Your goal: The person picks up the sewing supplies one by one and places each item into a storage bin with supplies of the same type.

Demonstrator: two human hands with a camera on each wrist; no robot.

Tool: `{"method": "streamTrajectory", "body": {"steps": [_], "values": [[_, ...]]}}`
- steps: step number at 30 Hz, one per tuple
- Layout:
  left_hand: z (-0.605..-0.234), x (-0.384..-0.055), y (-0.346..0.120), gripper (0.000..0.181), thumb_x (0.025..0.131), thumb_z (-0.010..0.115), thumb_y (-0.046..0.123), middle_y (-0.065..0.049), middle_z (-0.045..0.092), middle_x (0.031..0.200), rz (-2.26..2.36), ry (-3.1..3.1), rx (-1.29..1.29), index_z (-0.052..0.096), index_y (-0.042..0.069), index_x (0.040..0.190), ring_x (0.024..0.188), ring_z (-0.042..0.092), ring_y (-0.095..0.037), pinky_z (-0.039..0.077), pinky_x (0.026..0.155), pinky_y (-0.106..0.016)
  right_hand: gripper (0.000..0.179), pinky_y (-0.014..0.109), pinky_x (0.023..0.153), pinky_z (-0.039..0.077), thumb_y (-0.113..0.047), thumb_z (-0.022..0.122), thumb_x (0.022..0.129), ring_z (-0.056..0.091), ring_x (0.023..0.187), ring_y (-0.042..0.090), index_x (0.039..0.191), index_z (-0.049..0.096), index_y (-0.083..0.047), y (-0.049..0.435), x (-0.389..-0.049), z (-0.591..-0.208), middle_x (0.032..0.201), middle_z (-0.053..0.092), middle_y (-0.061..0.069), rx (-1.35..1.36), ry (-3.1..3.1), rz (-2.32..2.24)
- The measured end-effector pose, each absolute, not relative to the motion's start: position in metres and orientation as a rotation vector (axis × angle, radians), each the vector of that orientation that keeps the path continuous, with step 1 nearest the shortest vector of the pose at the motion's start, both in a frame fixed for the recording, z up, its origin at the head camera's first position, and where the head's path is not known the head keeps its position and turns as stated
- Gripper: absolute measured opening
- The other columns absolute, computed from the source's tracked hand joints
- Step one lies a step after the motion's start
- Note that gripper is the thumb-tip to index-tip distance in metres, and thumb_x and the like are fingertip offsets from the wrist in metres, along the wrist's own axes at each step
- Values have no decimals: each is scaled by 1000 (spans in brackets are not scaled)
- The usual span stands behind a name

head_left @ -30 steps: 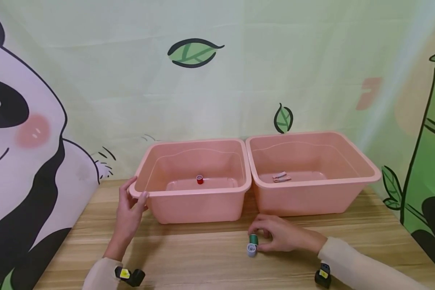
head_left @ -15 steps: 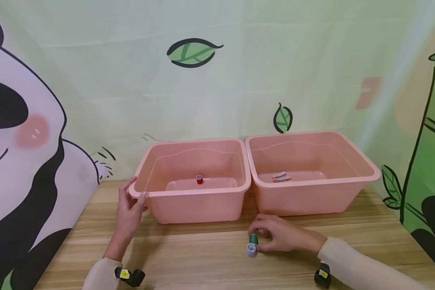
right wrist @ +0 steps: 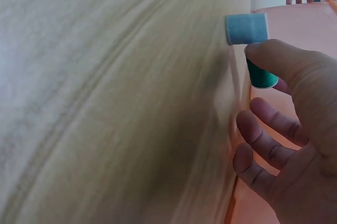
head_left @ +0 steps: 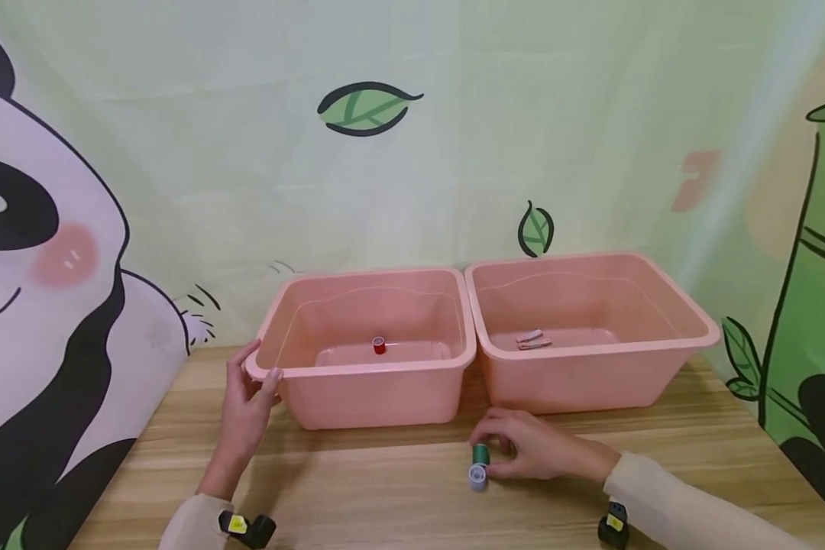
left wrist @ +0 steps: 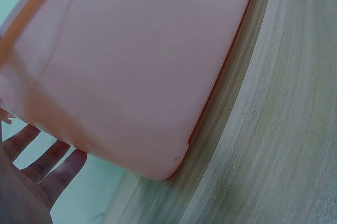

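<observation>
My left hand [head_left: 246,416] holds the left corner of the left pink plastic bin [head_left: 378,397], thumb on the front rim and fingers at the side. In the left wrist view, the fingers [left wrist: 59,174] lie against the bin's wall. Near the table's middle, my right hand [head_left: 532,444] pinches a green thread spool [head_left: 480,454] between thumb and index finger. A pale blue thread spool [right wrist: 246,28] stands on the table right beside it, close to the thumb tip. The other right fingers curl loosely. Inside the left bin sits a red thread spool [head_left: 380,346].
A second pink bin [head_left: 584,382] stands against the first on the right. Inside it lie two small pinkish clip-like pieces [head_left: 533,340]. Behind the wooden table [head_left: 371,504] hangs a green printed cloth [head_left: 247,153].
The head view has tipped up slightly, so the scene sits a little lower. Both hands and the spools stay in place.
</observation>
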State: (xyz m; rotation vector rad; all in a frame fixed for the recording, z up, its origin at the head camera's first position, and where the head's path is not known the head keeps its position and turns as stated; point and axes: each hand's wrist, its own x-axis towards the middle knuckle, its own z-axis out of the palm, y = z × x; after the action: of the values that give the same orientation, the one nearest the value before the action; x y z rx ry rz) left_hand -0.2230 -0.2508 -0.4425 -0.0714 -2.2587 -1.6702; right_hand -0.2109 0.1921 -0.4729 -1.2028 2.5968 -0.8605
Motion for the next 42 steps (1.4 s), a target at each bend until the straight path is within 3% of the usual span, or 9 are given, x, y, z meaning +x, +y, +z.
{"method": "streamTrajectory", "body": {"steps": [8,25,32,42], "values": [[-442,-223,-251,62,106,57,31,-14,45,154,-1650,-2273,-66,25,27,159,115,54,-20,57,83,-22,30,27,72,55,-30,82,89,61,85,13,116,71,-23,193,-210,-461,102,59,-13,-1183,2592,-906],[-441,-221,-251,66,106,57,31,-14,40,159,-1673,-2287,-70,20,31,161,121,51,-25,57,87,-27,28,26,73,56,-30,80,91,63,85,15,115,69,-21,194,-211,-447,107,60,-12,-1277,2588,-916],[-441,-222,-251,66,106,58,31,-13,39,160,-1689,-2273,-87,21,31,161,121,52,-23,56,85,-21,28,27,74,56,-30,80,91,63,86,15,116,66,-30,193,-209,-436,109,61,-13,-1273,2574,-921],[-442,-222,-250,65,106,58,32,-14,41,159,-1707,-2251,-87,23,29,160,117,54,-22,56,82,-21,29,28,75,57,-30,79,92,64,87,14,117,66,-31,191,-205,-421,110,62,-14,-1337,2534,-939]]}}
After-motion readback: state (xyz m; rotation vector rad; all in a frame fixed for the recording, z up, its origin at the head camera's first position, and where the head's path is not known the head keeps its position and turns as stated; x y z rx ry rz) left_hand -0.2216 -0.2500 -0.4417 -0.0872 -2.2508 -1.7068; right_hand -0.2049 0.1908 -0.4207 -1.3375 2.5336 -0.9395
